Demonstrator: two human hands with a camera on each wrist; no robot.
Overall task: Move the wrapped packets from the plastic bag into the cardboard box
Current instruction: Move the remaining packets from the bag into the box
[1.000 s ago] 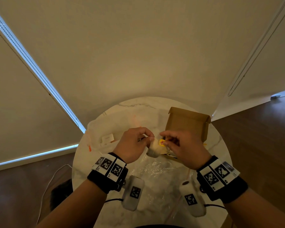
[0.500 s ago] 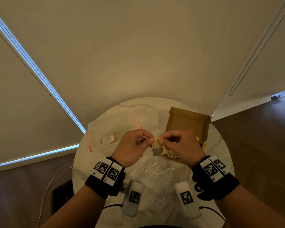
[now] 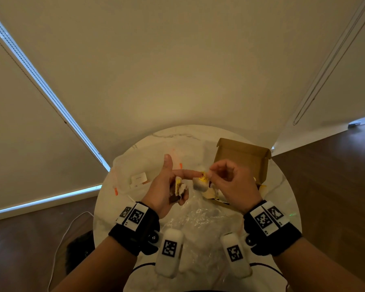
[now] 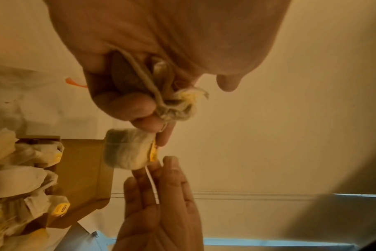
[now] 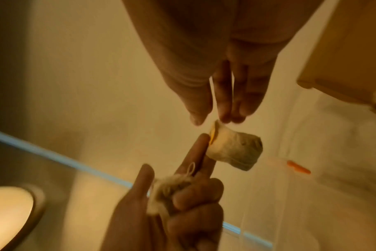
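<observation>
Crumpled clear plastic bag (image 3: pixel 200 220) lies on the table beneath the left hand (image 3: pixel 167 186), whose lower fingers curl around bunched packets (image 4: pixel 174 103), plainer from its wrist, while the right hand (image 3: pixel 230 182) pinches one packet (image 3: pixel 200 183) near the cardboard box (image 3: pixel 243 157).

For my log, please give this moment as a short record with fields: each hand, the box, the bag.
left hand: grips bunched packets, index finger straight
right hand: pinches one packet by its yellow tag
cardboard box: open, packets already inside
plastic bag: crumpled on the table
</observation>
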